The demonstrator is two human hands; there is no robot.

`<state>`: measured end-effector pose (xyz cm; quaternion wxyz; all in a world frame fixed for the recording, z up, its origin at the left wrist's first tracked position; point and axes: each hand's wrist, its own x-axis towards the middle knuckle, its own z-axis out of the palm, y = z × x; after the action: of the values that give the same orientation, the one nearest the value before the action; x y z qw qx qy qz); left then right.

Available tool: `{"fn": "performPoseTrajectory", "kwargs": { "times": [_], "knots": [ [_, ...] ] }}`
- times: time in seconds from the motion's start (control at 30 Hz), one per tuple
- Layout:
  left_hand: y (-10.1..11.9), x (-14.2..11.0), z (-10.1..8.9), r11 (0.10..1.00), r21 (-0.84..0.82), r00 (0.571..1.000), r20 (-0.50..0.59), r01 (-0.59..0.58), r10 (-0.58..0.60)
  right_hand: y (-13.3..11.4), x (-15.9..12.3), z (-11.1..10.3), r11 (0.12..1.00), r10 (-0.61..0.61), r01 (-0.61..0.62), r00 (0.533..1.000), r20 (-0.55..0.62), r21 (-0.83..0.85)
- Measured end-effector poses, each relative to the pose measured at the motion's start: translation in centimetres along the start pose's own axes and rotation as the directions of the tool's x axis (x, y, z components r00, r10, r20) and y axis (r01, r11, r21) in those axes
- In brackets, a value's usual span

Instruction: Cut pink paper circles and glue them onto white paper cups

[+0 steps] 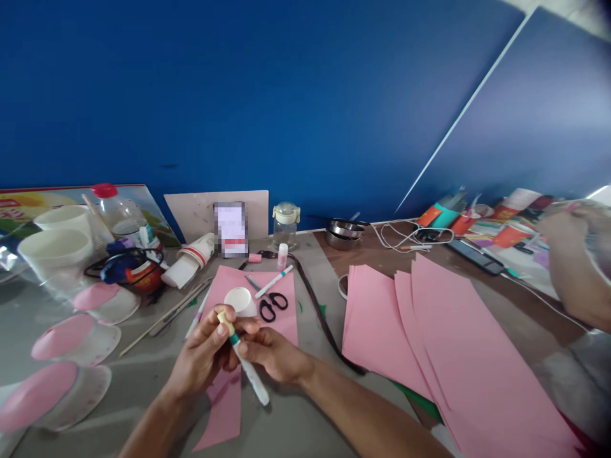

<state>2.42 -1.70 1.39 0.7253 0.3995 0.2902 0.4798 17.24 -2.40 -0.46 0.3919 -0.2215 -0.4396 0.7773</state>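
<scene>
A white marker with a teal band and a yellowish cap (249, 370) is held between both hands, its white end slanting down to the right. My left hand (210, 337) has its fingers closed around the capped end. My right hand (272, 353) grips the barrel near the teal band. Just beyond the hands, pink paper (224, 280) lies on the table, bearing a white paper cup (240, 300), black-handled scissors (273, 306) and a second white marker (273, 281). A pink strip (222, 413) shows below my left hand.
Pink sheets (468, 343) are stacked on the right. Cups with pink tops (64, 337) line the left. A phone (231, 230), a glass jar (285, 228) and a glue stick (282, 256) stand near the blue wall. Another person's arm (570, 261) is at far right.
</scene>
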Motion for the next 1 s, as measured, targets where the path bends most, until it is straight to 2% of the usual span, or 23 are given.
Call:
{"fn": "performPoseTrajectory", "kwargs": {
  "times": [0.17, 0.3, 0.53, 0.73, 0.83, 0.9, 0.93, 0.97, 1.0],
  "knots": [
    [0.2, 0.2, -0.2, 1.000, 0.028, 0.999, 0.031, -0.012, 0.011, -0.4, -0.3, 0.0, 0.996, 0.059, -0.061, 0.998, -0.028, -0.067],
    [0.1, 0.3, -0.3, 0.999, 0.044, 0.999, 0.030, -0.025, 0.023, -0.6, -0.4, 0.3, 0.991, 0.020, -0.025, 0.999, -0.040, -0.129],
    [0.1, 0.1, -0.3, 0.999, 0.026, 0.998, -0.054, -0.039, 0.040, -0.1, -0.2, 0.5, 0.977, -0.065, 0.055, 0.997, -0.046, -0.206],
    [0.0, 0.0, 0.6, 1.000, 0.013, 0.995, -0.093, -0.018, 0.019, -0.3, 0.0, 0.1, 0.957, -0.086, 0.072, 0.996, -0.036, -0.282],
    [0.9, 0.6, 0.2, 0.999, -0.026, 0.989, -0.143, -0.040, 0.035, -0.5, -0.5, 0.7, 0.914, -0.123, 0.096, 0.991, -0.043, -0.394],
    [2.3, 1.2, -1.0, 0.975, -0.112, 0.946, -0.284, -0.192, 0.154, -0.5, -0.9, 1.6, 0.846, -0.176, 0.155, 0.984, 0.006, -0.510],
    [3.0, 1.5, -1.8, 0.914, -0.180, 0.887, -0.369, -0.362, 0.278, -0.5, -1.0, 2.0, 0.819, -0.193, 0.189, 0.980, 0.050, -0.542],
    [3.7, 1.8, -2.7, 0.865, -0.234, 0.847, -0.426, -0.443, 0.318, -0.5, -1.1, 2.3, 0.815, -0.199, 0.216, 0.976, 0.090, -0.538],
    [4.3, 2.1, -3.5, 0.831, -0.275, 0.825, -0.462, -0.483, 0.327, -0.5, -1.1, 2.6, 0.837, -0.195, 0.228, 0.974, 0.118, -0.498]
  ]
}}
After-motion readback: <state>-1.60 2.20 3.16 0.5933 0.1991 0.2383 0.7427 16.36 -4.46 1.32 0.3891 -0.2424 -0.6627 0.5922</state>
